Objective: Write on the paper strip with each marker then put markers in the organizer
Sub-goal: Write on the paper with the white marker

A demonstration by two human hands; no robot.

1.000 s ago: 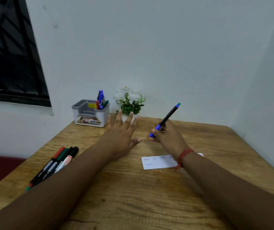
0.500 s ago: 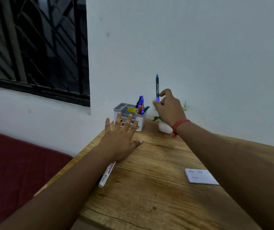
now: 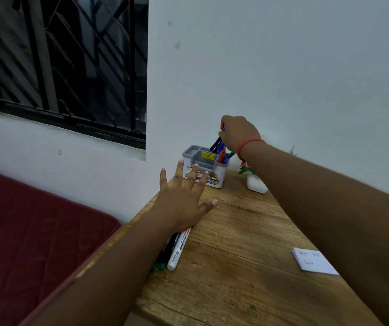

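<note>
Head view: the right hand (image 3: 238, 135) is above the organizer (image 3: 204, 165), fingers curled round a marker (image 3: 217, 144) whose lower end appears to enter the right compartment, ready for release. The left hand (image 3: 181, 198) lies flat and spread on the table (image 3: 235, 255), holding nothing. The remaining markers (image 3: 177, 251) lie under its wrist, and the paper (image 3: 313, 262) lies well apart at right.

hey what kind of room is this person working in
Probably a small room at home used as a study corner. A wooden desk stands against a plain white wall, with a barred window and a red mattress beside it; an organizer and potted plant sit on it.
</note>
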